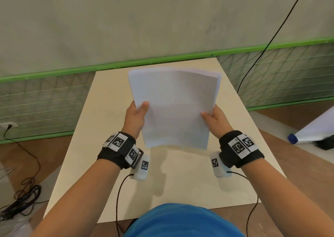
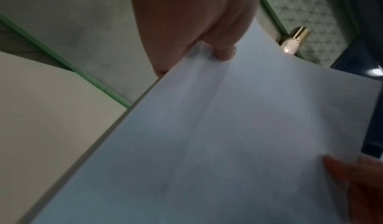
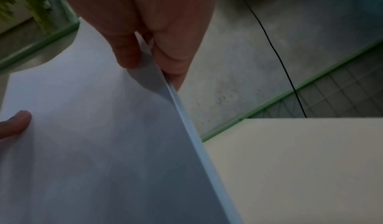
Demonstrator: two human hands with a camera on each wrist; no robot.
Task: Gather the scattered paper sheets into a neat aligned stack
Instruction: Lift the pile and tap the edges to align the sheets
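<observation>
A stack of white paper sheets is lifted above the cream table, tilted toward me. My left hand grips its left edge, thumb on top. My right hand grips the right edge the same way. In the left wrist view the stack of sheets fills the frame, with my left hand pinching its edge. In the right wrist view the stack of sheets shows its layered edge, and my right hand pinches it between thumb and fingers. The top sheets look slightly offset at the far corners.
The table stands against a grey wall with a green rail. A black cable hangs at the right. A rolled white sheet with a blue cap lies on the floor at the right. Tangled cables lie at the left.
</observation>
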